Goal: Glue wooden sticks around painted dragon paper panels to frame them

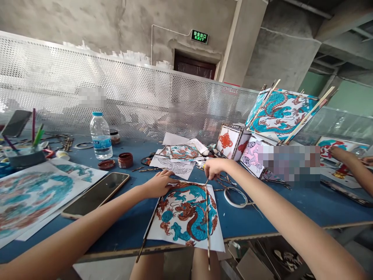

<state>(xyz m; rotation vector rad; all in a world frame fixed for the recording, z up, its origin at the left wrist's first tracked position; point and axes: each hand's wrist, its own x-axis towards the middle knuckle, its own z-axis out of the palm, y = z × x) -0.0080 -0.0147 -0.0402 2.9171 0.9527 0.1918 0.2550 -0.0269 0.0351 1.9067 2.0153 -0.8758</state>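
A sheet painted with a blue and brown dragon lies at the table's front edge, its lower end reaching the rim. My left hand rests with fingers stretched out on its upper left corner. Along the left edge runs a dark thin stick; it sticks out past the table. A second, mottled thin stick lies lengthwise over the right part of the painting. At its far end my right hand is closed in a pinch on the stick's tip, the fingertips partly hidden.
Right of the painting lies a roll of tape. On the left are a phone, a water bottle, a brown paint jar and another painted sheet. Behind stand a paper lantern and a framed dragon painting. A co-worker's arm reaches in.
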